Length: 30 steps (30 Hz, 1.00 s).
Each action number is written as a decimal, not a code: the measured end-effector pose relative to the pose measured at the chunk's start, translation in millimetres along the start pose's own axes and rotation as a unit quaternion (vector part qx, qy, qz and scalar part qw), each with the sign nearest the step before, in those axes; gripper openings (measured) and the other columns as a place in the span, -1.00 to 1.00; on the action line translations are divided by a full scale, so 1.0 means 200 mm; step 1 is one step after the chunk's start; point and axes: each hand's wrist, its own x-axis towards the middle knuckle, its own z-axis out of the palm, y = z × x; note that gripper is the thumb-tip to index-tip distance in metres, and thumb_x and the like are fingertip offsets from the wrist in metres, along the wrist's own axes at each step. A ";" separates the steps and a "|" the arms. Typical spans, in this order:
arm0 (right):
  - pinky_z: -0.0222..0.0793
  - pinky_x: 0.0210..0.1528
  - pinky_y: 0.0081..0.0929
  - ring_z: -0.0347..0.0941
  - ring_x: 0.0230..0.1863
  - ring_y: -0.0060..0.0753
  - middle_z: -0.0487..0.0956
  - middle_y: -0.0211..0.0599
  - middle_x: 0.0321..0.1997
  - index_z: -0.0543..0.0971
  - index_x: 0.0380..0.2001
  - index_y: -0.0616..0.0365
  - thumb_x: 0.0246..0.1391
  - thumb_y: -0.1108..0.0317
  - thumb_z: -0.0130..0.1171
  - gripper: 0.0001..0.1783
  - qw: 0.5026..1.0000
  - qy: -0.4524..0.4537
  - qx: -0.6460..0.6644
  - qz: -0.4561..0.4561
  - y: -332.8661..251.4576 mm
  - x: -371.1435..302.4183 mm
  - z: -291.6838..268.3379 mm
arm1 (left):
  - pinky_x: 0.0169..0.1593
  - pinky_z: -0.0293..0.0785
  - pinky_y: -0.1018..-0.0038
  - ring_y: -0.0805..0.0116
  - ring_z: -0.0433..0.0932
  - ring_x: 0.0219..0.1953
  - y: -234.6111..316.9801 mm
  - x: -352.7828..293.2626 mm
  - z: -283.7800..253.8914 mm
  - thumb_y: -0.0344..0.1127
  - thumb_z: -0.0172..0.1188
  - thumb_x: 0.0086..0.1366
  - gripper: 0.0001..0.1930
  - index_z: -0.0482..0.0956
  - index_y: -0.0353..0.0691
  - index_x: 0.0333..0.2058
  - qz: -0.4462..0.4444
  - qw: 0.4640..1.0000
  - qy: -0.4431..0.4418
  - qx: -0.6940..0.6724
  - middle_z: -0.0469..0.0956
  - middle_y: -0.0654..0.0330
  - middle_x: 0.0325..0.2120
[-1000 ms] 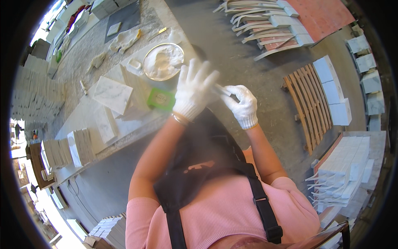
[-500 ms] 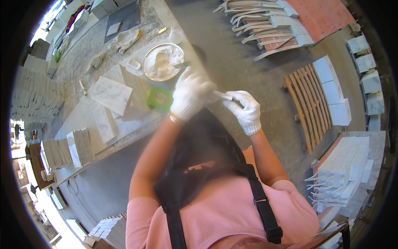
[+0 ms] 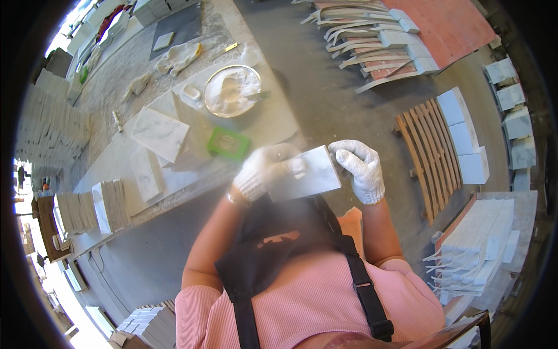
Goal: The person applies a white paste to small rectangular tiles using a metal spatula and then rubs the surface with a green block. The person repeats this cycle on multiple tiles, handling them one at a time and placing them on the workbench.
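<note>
My left hand (image 3: 263, 172), in a white knit glove, grips a white-grey marble tile (image 3: 314, 175) by its left side. The tile's broad face is turned up, above my dark apron. My right hand (image 3: 360, 170), gloved too, is closed with bent fingers beside the tile's upper right corner; whether its fingertips touch the tile or hold anything small is unclear. Beyond my left hand, on the workbench, lie a green box (image 3: 228, 143) and a round bowl of white paste or powder (image 3: 224, 99), with a flat blade (image 3: 259, 96) at its rim.
Loose marble tiles (image 3: 160, 134) lie on the workbench (image 3: 93, 166), with stacked slabs (image 3: 49, 131) at the far left. Crumpled gloves (image 3: 177, 58) rest farther back. On the right stand a wooden pallet (image 3: 427, 154) with pale blocks and strapped tile stacks (image 3: 476, 238).
The tile has turned from nearly edge-on to face up. Both hands have come lower, nearer my body, and my right hand has shifted slightly right.
</note>
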 end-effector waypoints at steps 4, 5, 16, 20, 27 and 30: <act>0.43 -0.33 -0.64 0.59 -0.32 -0.63 0.75 -0.38 -0.22 0.72 0.02 0.25 0.31 0.17 0.31 -0.61 0.999 -0.007 0.032 0.008 0.02 0.01 0.01 | -0.12 0.55 0.48 0.51 0.57 -0.28 -0.02 -0.03 0.00 -0.13 0.43 0.35 -0.65 0.72 -0.34 -0.11 -0.022 1.000 0.000 -0.020 0.69 0.27 -0.28; 0.45 -0.29 -0.63 0.60 -0.30 -0.60 0.74 -0.36 -0.20 0.71 0.04 0.26 0.31 0.17 0.32 -0.59 0.999 -0.019 0.042 0.008 0.03 0.01 0.01 | -0.12 0.55 0.48 0.51 0.58 -0.28 -0.02 -0.03 0.00 -0.13 0.43 0.36 -0.65 0.72 -0.33 -0.12 -0.025 1.000 0.010 -0.013 0.70 0.27 -0.28; 0.43 -0.28 -0.52 0.51 -0.37 -0.52 0.64 -0.30 -0.38 0.65 -0.31 0.22 0.31 0.03 0.36 -0.59 0.988 -0.132 0.081 -0.007 0.10 0.14 0.15 | 0.01 0.55 0.31 0.31 0.69 -0.15 -0.05 -0.16 -0.02 0.05 0.38 0.32 -0.57 0.75 -0.17 -0.06 0.014 0.997 -0.025 0.070 0.73 0.17 -0.28; 0.39 -0.35 -0.57 0.48 -0.43 -0.60 0.64 -0.37 -0.36 0.68 -0.24 0.21 0.35 0.00 0.32 -0.58 0.990 -0.097 0.105 0.002 0.18 0.19 0.20 | -0.03 0.55 0.38 0.41 0.66 -0.18 0.00 -0.24 -0.06 0.05 0.37 0.37 -0.61 0.76 -0.17 -0.09 0.016 1.000 0.008 0.015 0.73 0.23 -0.30; 0.28 -0.50 -0.68 0.51 -0.43 -0.60 0.65 -0.36 -0.33 0.63 0.06 0.20 0.43 -0.01 0.23 -0.53 0.992 -0.054 0.084 0.082 0.26 0.17 0.12 | 0.05 0.54 0.45 0.51 0.59 -0.09 -0.03 -0.60 -0.34 -0.15 0.31 0.47 -0.62 0.65 -0.33 0.07 0.062 0.963 0.206 -0.162 0.67 0.27 -0.13; 0.32 -0.43 -0.61 0.52 -0.43 -0.58 0.69 -0.38 -0.30 0.67 0.06 0.17 0.43 0.03 0.22 -0.57 0.989 -0.052 0.085 0.106 0.31 0.14 0.10 | -0.05 0.52 0.56 0.58 0.59 -0.16 -0.15 -0.81 -0.52 -0.20 0.24 0.52 -0.73 0.65 -0.28 0.00 0.045 0.919 0.356 -0.162 0.66 0.33 -0.18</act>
